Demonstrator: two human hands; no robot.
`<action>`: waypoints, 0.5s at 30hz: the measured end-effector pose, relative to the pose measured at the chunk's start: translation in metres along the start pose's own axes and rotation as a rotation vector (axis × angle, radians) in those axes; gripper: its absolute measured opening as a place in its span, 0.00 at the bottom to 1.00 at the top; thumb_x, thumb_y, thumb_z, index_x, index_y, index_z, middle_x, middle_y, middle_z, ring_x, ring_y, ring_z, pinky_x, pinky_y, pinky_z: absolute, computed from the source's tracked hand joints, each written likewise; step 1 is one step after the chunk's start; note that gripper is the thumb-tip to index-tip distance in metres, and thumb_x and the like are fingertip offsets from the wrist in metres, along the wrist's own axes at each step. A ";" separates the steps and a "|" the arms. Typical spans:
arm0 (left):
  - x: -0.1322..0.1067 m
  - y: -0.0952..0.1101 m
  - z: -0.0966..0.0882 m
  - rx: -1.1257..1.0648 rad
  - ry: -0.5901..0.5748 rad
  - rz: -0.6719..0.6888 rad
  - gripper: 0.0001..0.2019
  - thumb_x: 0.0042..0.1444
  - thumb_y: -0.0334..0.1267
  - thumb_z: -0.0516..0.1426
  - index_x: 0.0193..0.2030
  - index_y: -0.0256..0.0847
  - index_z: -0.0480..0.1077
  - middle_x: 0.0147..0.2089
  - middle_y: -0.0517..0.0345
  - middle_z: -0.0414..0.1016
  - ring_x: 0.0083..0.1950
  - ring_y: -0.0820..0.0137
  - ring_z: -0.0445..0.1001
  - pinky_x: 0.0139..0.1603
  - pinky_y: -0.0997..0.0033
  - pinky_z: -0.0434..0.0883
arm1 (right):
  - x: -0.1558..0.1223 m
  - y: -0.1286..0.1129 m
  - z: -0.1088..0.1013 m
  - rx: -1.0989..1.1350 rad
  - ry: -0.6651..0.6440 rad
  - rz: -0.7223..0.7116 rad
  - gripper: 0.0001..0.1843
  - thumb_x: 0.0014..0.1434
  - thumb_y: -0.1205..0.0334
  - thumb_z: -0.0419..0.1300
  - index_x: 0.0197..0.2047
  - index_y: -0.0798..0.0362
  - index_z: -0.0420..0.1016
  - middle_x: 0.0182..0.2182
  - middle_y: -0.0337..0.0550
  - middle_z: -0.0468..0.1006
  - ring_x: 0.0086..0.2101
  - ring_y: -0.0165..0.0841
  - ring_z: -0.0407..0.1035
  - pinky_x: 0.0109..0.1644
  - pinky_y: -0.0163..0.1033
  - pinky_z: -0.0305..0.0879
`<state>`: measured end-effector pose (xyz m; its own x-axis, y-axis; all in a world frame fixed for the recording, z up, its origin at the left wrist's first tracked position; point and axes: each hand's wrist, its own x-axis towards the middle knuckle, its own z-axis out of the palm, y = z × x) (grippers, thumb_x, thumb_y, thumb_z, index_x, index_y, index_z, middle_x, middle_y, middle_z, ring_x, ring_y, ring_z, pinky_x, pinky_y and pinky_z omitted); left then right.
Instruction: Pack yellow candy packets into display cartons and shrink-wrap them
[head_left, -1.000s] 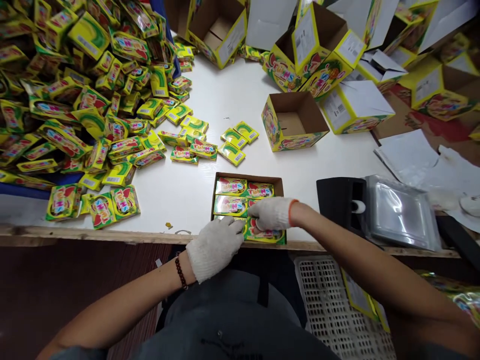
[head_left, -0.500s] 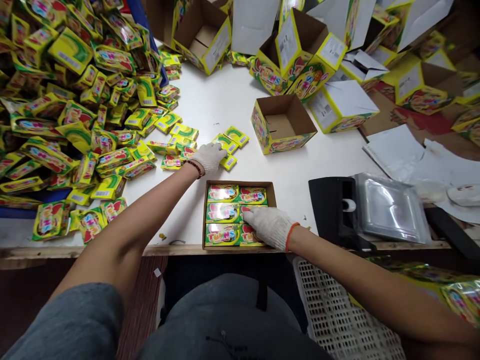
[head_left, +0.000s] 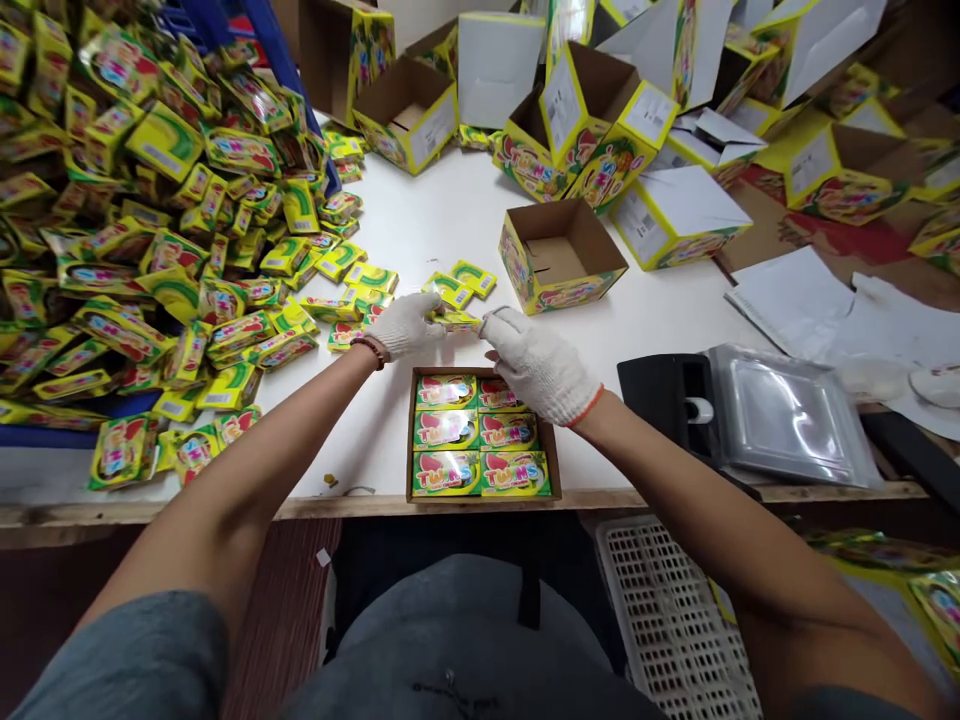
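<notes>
Between my hands, just beyond the open carton, a small yellow candy box (head_left: 457,321) is held above the white table. My left hand (head_left: 407,326), in a white knit glove, is closed on its left end. My right hand (head_left: 544,368), gloved too, comes over the carton's far right corner; its fingertips are at the candy box's right end, with thumb and fingers apart. Below, the shallow brown carton (head_left: 410,440) holds rows of green-and-yellow TWINS boxes (head_left: 447,473) lying face up. Two more yellow boxes (head_left: 450,289) lie just past my left hand.
A large heap of candy boxes (head_left: 165,255) fills the left side, by a blue crate edge (head_left: 281,50). An open printed carton (head_left: 564,258) stands beyond my right hand, with more cartons (head_left: 600,120) behind. A black dispenser (head_left: 664,410) and clear plastic sheets (head_left: 791,415) lie right.
My right hand has left the boxes in the carton and moved up and forward to the candy box. My left hand has picked that box up from the small group on the table.
</notes>
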<state>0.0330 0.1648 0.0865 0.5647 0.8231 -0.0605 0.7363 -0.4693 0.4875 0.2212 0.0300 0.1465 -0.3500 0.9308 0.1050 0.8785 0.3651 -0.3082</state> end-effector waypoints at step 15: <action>0.010 -0.008 0.006 0.169 0.060 0.042 0.18 0.60 0.37 0.54 0.56 0.38 0.72 0.60 0.43 0.71 0.58 0.56 0.69 0.61 0.57 0.64 | -0.030 -0.010 -0.007 -0.186 -0.671 0.079 0.17 0.67 0.70 0.52 0.55 0.56 0.76 0.50 0.57 0.81 0.47 0.45 0.77 0.44 0.42 0.67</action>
<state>0.0351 0.1748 0.0774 0.5769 0.8167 0.0109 0.7674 -0.5465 0.3352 0.2254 -0.0012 0.1525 -0.3553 0.7656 -0.5364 0.9297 0.3490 -0.1177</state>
